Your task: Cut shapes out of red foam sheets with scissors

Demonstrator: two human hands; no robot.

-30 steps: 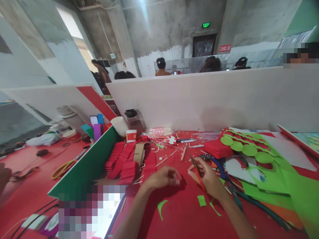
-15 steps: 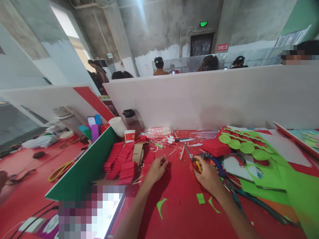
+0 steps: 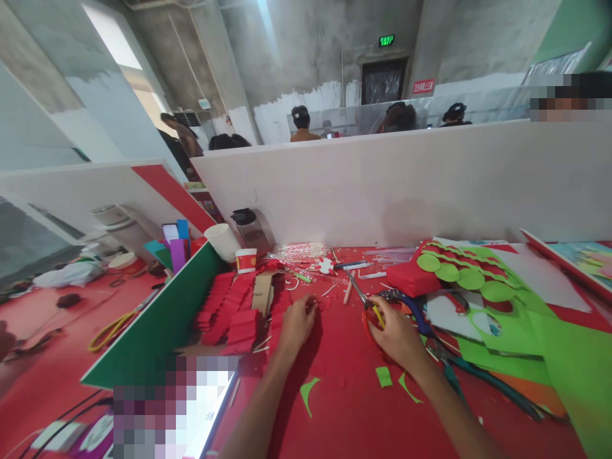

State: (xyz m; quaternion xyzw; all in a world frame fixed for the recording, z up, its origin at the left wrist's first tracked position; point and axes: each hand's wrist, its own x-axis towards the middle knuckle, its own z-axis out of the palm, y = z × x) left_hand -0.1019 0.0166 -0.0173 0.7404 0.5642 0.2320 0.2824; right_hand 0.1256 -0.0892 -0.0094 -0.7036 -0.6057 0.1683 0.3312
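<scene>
My right hand (image 3: 394,325) is closed around the handles of a pair of scissors (image 3: 359,290). Red-orange and yellow show on the handles, and the metal blades point away from me to the upper left. Across from it, my left hand (image 3: 299,324) rests low over the red tabletop (image 3: 344,408), fingers curled together. Whatever its fingertips hold, if anything, is hidden; small reddish scraps lie just beyond them. Left of that hand are stacked strips of folded red paper (image 3: 243,328). Green paper offcuts (image 3: 308,395) and a small green square (image 3: 383,376) lie nearer to me.
Green paper sheets (image 3: 507,325) with cut discs (image 3: 471,280) cover the right side, beside pliers (image 3: 497,382). A green board (image 3: 157,325) stands at left, a paper cup (image 3: 246,260) and bottle (image 3: 248,226) behind. A white partition (image 3: 344,191) closes the back; people sit beyond it.
The view has shifted slightly, so the surroundings sit a little further left. My left fingers look slightly more curled. The scissors remain in my right hand.
</scene>
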